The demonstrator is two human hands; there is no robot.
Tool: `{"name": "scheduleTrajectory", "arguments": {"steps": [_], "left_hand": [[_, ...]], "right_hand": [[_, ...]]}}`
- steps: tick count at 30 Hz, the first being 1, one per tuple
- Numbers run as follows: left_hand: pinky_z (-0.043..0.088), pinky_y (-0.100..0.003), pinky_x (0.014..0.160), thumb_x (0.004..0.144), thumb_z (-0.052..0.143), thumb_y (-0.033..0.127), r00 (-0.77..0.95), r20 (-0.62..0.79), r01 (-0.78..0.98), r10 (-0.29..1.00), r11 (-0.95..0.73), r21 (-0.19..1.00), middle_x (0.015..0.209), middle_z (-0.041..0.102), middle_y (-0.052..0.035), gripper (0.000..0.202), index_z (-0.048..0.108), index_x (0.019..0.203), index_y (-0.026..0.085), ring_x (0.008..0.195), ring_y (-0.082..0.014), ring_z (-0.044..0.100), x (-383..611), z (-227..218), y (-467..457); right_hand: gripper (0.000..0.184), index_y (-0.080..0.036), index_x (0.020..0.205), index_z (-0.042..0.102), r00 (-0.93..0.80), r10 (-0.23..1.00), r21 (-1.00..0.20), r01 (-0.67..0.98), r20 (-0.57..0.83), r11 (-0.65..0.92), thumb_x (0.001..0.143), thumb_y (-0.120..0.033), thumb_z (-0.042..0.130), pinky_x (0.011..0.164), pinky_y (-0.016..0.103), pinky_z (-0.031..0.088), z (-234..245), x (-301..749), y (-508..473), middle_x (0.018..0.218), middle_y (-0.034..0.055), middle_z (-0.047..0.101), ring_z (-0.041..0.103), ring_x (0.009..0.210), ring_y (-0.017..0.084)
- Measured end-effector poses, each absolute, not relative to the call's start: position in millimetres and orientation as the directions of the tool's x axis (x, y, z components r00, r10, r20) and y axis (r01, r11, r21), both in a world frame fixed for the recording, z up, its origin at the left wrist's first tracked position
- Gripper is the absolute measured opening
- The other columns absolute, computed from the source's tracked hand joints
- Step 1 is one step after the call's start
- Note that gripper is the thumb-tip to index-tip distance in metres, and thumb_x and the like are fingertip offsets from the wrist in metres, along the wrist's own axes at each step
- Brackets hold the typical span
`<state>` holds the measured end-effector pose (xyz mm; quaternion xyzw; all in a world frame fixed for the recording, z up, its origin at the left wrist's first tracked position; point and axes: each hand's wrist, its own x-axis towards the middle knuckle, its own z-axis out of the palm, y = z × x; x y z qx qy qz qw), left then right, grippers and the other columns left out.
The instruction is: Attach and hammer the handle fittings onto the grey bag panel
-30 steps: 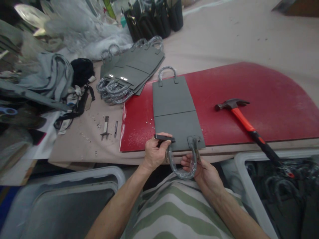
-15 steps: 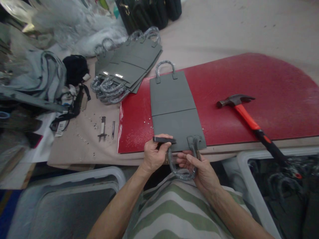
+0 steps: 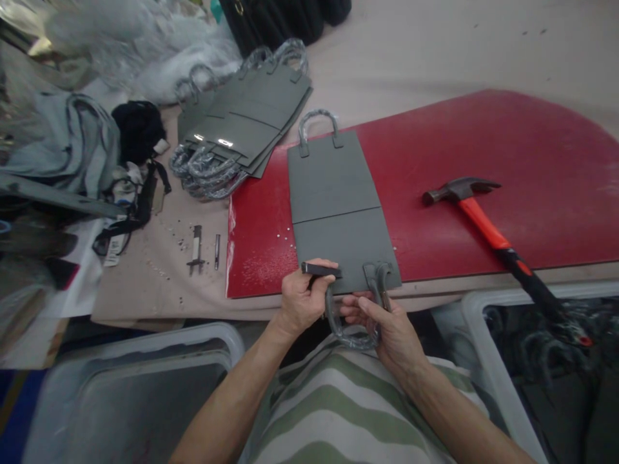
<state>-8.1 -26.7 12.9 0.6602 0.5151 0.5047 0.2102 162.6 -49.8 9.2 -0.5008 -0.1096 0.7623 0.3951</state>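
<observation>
A grey bag panel (image 3: 336, 193) lies flat, with a plastic-wrapped handle at its far end. The near handle (image 3: 353, 339), also wrapped, loops over the panel's near edge towards my body. My left hand (image 3: 302, 293) is closed around a dark, flat bar-shaped tool (image 3: 322, 269), held over the handle's left base, which it hides. My right hand (image 3: 387, 322) is closed on the right side of the near handle, its thumb on top. A thin brass-coloured piece (image 3: 385, 300) shows beside that hand; what it belongs to is unclear.
A hammer (image 3: 478, 212) rests on the red board (image 3: 449, 148) at right. Stacked grey panels (image 3: 256, 116) lie at back left. Small metal tools (image 3: 196, 250) and scattered bits are on the table's left. Plastic bins (image 3: 227, 335) stand below the front edge.
The view has shifted slightly, so the table's contents sit a little higher. Both hands keep their hold and have barely moved.
</observation>
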Motion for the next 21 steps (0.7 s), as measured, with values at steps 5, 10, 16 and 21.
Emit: {"name": "scheduleTrajectory", "arguments": {"steps": [5,10,16,21], "left_hand": [[0.060,-0.027,0.088,0.096,0.058,0.016,0.017,0.515,0.541,0.857,-0.441,0.717,0.098,0.076,-0.0061,0.010,0.067,0.101,0.016,0.093,-0.0158,0.073,-6.5,11.0,-25.4],[0.060,-0.027,0.085,0.096,0.057,0.020,-0.014,0.469,0.531,0.883,-0.391,0.752,0.096,0.075,-0.0057,0.011,0.068,0.098,0.016,0.091,-0.0164,0.073,-8.2,12.0,-23.6],[0.059,-0.024,0.083,0.095,0.059,0.018,-0.020,0.470,0.528,0.882,-0.390,0.754,0.094,0.075,-0.0049,0.010,0.069,0.098,0.016,0.089,-0.0150,0.072,-6.9,14.0,-22.2],[0.059,-0.025,0.085,0.096,0.057,0.018,0.038,0.530,0.576,0.847,-0.452,0.681,0.096,0.075,-0.0063,0.011,0.066,0.100,0.015,0.091,-0.0158,0.072,-5.8,10.2,-22.4]], "right_hand": [[0.045,-0.014,0.086,0.070,-0.184,0.726,-0.579,-0.490,-0.662,-0.652,0.057,-0.039,0.094,0.065,0.027,0.059,9.0,161.7,-49.9,0.089,0.0112,0.077,0.073,0.073,0.021],[0.042,-0.014,0.081,0.070,-0.194,0.724,-0.555,-0.523,-0.662,-0.647,0.057,-0.037,0.095,0.061,0.025,0.057,10.6,159.6,-48.6,0.086,0.0115,0.076,0.072,0.069,0.019],[0.043,-0.013,0.078,0.070,-0.180,0.725,-0.553,-0.534,-0.665,-0.639,0.056,-0.041,0.095,0.060,0.024,0.056,12.1,155.8,-47.8,0.082,0.0106,0.075,0.070,0.067,0.018],[0.044,-0.012,0.078,0.070,-0.171,0.736,-0.567,-0.533,-0.654,-0.628,0.055,-0.040,0.095,0.058,0.025,0.054,11.8,155.3,-47.6,0.081,0.0113,0.075,0.068,0.065,0.018]]}}
